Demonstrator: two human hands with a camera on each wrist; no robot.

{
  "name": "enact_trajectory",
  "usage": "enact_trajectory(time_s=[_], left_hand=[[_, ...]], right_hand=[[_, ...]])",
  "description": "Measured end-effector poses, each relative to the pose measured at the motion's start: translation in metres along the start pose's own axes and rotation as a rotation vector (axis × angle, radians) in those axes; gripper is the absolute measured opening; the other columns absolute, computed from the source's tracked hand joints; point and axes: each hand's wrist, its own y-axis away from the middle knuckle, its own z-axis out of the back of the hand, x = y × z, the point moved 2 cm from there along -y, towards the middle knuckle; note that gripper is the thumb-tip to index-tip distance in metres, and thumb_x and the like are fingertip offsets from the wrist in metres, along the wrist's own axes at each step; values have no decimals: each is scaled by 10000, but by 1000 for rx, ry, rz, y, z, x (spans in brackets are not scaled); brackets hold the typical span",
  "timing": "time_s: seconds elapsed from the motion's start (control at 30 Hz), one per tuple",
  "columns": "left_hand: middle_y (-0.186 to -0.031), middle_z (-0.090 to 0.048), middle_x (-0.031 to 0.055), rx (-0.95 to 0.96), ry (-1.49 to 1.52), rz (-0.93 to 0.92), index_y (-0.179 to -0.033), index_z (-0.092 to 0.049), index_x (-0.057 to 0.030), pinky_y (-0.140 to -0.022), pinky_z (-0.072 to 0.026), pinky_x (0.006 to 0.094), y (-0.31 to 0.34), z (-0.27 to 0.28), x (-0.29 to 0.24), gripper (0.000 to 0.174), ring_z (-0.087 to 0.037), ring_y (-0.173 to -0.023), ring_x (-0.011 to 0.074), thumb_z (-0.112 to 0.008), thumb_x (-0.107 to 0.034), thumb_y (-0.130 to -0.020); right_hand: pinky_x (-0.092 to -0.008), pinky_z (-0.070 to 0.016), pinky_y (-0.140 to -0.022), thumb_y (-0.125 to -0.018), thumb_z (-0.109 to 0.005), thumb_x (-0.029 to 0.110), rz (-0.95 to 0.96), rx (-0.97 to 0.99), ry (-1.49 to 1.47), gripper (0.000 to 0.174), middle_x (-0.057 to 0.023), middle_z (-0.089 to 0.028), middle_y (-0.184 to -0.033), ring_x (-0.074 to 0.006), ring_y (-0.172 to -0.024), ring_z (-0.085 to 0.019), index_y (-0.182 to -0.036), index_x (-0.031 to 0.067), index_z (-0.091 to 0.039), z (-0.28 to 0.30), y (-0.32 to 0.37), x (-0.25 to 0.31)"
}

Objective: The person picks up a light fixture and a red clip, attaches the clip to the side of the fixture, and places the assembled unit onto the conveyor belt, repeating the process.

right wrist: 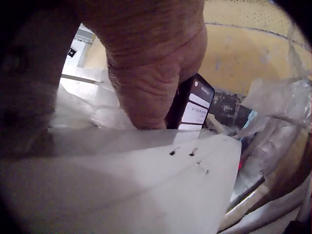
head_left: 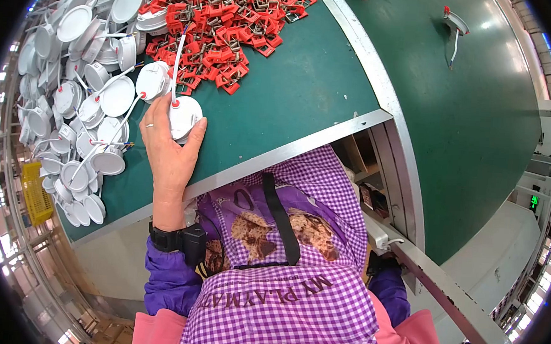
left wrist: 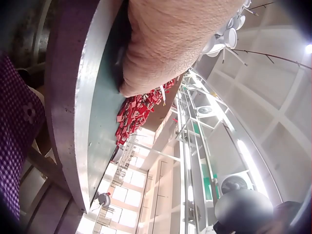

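Note:
On the green tabletop (head_left: 306, 79), my left hand (head_left: 171, 150) holds a round white downlight (head_left: 186, 119) near the front edge, thumb on its right side and fingers at its left. A white cable with a red collar sticks up from the light. In the left wrist view the hand (left wrist: 170, 44) hides the light. My right hand (right wrist: 151, 87) is down below table height, at the right of the apron. It grips a smartphone (right wrist: 196, 105) with a lit screen showing lines of text; the fingertips are hidden behind a white panel (right wrist: 146, 180).
A heap of white downlights (head_left: 72, 96) covers the table's left side. Beside it lies a pile of red clips (head_left: 227, 30) with metal springs. A metal rail (head_left: 359, 45) divides the table from a second green surface (head_left: 461, 120), where one light (head_left: 456, 23) lies. Clear plastic (right wrist: 278, 102) surrounds the right hand.

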Motion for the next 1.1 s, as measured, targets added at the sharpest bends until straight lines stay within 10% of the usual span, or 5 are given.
enact_trajectory(time_s=[1.1], left_hand=[[-1231,-473,167,-29,69,-8,-1235,-463,-8,-977,-334,405,1,-3,4,618,-409,-1145,324,-735,-205,-715]], right_hand=[[-382,-438,-853,-874,-489,172,-24,84,28,324,-196,-623,-1070,-342,-1020,-579,-1134,2,-580,25,37,-5]])
